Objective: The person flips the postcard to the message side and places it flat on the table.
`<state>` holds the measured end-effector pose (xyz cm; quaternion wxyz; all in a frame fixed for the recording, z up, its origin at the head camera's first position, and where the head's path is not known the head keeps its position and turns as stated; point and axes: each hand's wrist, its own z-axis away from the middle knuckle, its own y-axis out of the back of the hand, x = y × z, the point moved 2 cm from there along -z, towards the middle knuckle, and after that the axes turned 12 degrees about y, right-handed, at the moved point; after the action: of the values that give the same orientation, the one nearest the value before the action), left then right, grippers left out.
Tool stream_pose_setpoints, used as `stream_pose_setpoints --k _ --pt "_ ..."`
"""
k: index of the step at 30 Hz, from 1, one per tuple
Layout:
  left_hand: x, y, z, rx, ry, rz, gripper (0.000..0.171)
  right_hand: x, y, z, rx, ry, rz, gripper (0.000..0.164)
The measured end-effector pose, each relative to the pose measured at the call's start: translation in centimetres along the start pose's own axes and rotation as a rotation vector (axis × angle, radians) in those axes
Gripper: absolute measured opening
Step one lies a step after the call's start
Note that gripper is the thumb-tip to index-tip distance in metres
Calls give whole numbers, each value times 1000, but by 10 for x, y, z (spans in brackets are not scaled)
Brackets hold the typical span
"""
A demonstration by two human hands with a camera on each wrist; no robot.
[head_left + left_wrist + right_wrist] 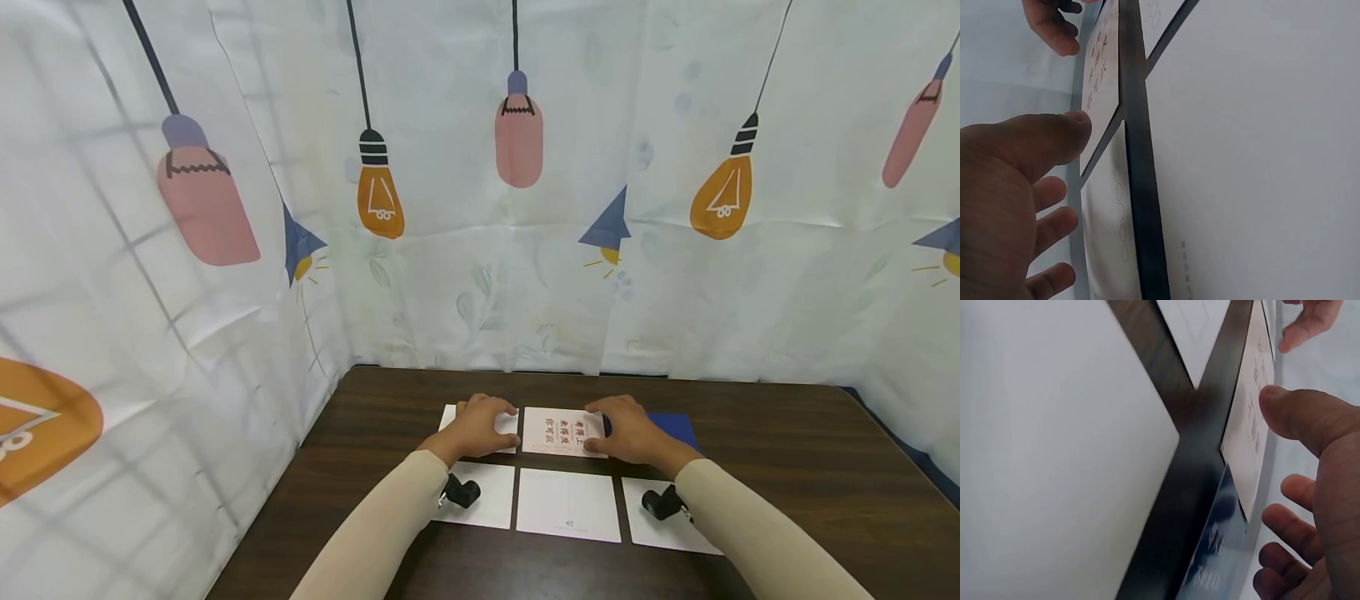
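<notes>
A pale pink card (pixel 558 433) printed with reddish characters lies flat in the back row. My left hand (pixel 480 428) is at its left side, over a white card (pixel 448 415) and partly hiding it. At the pink card's right edge is my right hand (pixel 633 432), its thumb (pixel 1300 415) beside the card, with a blue card (pixel 675 427) partly behind it. Both hands have spread, loosely bent fingers and hold nothing. Whether either thumb touches the pink card, I cannot tell.
In the front row lie a left white card (pixel 487 500), a middle white card (pixel 568 500) and a right white card (pixel 660 533). Narrow strips of dark wooden table (pixel 795 450) separate the cards. A patterned white curtain (pixel 465 292) borders the table's back and left.
</notes>
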<state>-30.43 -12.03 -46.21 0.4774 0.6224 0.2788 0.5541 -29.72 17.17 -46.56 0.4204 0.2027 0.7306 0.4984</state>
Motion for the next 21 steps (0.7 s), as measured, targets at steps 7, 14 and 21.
stream_pose_setpoints --k 7,14,21 --pt "3 0 -5 7 8 -30 55 9 6 3 -18 -10 10 72" --pt "12 0 -8 -24 23 -62 60 11 11 4 -63 -44 33 78" --pt "17 3 -11 -64 57 -98 66 11 13 4 -104 -41 35 87"
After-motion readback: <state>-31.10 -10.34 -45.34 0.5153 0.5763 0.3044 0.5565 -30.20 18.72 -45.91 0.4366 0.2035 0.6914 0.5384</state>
